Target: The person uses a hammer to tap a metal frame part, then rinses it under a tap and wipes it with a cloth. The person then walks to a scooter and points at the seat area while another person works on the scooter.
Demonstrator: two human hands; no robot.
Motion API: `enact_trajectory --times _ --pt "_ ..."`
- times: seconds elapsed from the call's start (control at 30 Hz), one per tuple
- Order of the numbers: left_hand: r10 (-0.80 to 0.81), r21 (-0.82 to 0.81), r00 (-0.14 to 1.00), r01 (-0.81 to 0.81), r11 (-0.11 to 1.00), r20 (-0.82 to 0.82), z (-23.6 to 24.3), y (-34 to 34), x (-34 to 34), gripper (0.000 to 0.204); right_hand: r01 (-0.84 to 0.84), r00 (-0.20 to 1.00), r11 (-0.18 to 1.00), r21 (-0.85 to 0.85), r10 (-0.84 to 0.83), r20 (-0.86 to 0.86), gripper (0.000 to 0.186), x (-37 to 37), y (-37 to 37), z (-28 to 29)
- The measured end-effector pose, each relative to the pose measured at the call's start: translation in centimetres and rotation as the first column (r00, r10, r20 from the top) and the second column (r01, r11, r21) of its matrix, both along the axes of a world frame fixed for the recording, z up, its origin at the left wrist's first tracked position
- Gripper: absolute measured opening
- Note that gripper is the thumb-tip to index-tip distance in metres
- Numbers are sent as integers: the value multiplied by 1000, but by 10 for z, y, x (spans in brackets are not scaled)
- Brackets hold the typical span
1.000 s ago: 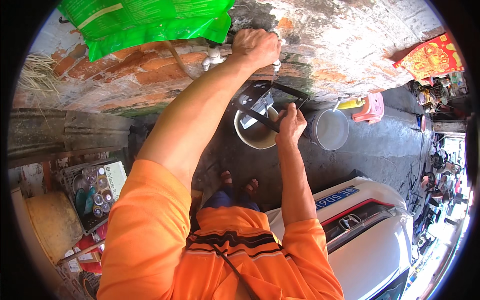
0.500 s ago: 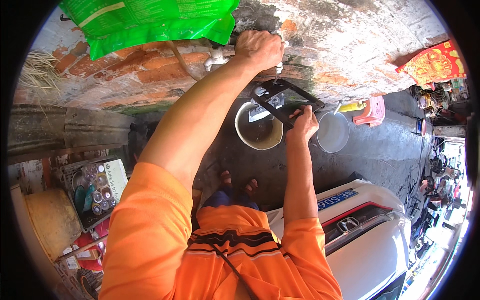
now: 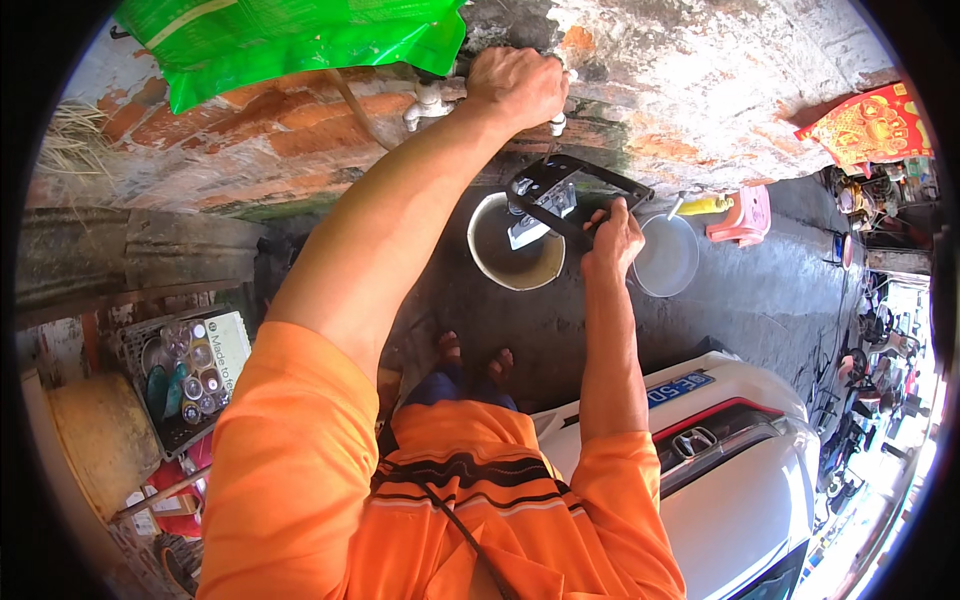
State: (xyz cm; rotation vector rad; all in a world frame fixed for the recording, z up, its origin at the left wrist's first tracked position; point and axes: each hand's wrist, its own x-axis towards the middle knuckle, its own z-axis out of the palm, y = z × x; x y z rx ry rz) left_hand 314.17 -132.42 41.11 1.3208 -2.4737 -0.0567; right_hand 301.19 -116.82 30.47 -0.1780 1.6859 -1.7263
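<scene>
My left hand point(image 3: 518, 85) is closed around the top of a wall tap, its fingers curled away from view. The tap's pale spout point(image 3: 558, 124) points down beside it, with what looks like a thin stream below. My right hand point(image 3: 615, 240) grips one side of a black rectangular frame point(image 3: 545, 175) that carries a shiny metal plate point(image 3: 528, 233). The frame is tilted under the spout, its plate over a cream bucket point(image 3: 512, 284) on the floor. What the frame belongs to, I cannot tell.
A translucent bucket point(image 3: 667, 270) stands right of the cream one, near a pink stool point(image 3: 745, 218). A second tap point(image 3: 427, 105) and a green bag point(image 3: 300, 50) are at the upper left. A white car point(image 3: 730, 470) stands close on my right; a crate point(image 3: 170, 440) of bottles sits left.
The black frame has shifted slightly right and turned in my right hand, so its metal plate sits at a different tilt. My left hand stays on the tap.
</scene>
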Motion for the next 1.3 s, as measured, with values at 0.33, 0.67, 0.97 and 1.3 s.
enact_trajectory --times 0.33,0.67,0.97,1.3 --pt "-1 48 1000 1 999 -7 5 3 0 29 -85 993 985 152 97 -70 31 -2 -48 -39" --pt "-21 94 1000 19 995 20 6 3 0 21 199 970 965 170 -218 105 24 -14 -79 -51" --pt "-58 30 997 59 998 -45 -2 -1 2 32 288 950 940 180 -305 72 28 -25 -91 -57" --pt "-36 138 998 30 990 43 6 1 1 17 252 963 960 125 -261 61 20 -31 -78 -54"
